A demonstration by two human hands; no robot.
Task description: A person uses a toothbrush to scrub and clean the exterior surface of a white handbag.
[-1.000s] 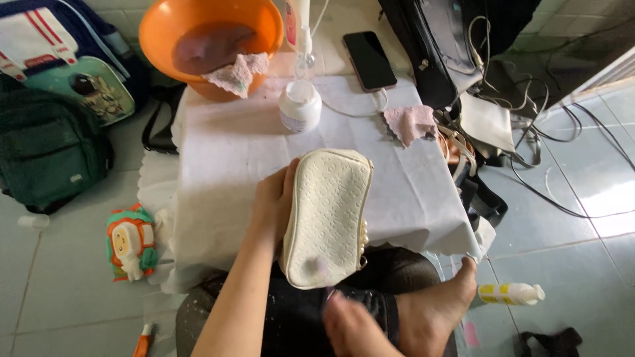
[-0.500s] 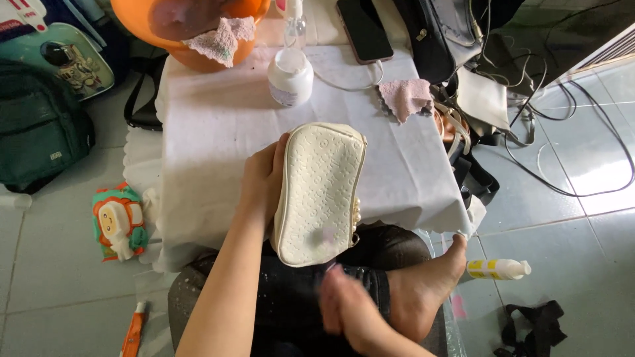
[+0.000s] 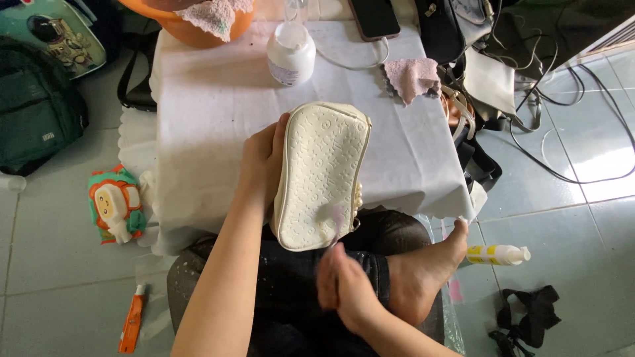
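A cream embossed handbag (image 3: pixel 321 172) stands tilted on my lap against the edge of the white-covered table (image 3: pixel 218 99). My left hand (image 3: pixel 261 162) grips its left side near the top. My right hand (image 3: pixel 344 287) is below the bag, closed around a small brush (image 3: pixel 333 221). The blurred brush head touches the bag's lower end. My bare foot (image 3: pixel 423 277) rests to the right of that hand.
On the table are a white jar (image 3: pixel 291 53), a pink cloth (image 3: pixel 411 76), an orange basin (image 3: pixel 178 23) and a phone (image 3: pixel 374 16). Dark bags and cables (image 3: pixel 562 99) lie to the right. On the floor are a spray bottle (image 3: pixel 496 254), a green backpack (image 3: pixel 36 112) and an orange tube (image 3: pixel 132 317).
The view has tilted down, so the table sits higher in frame. My right hand has risen and the brush now rubs a little higher on the bag's lower end.
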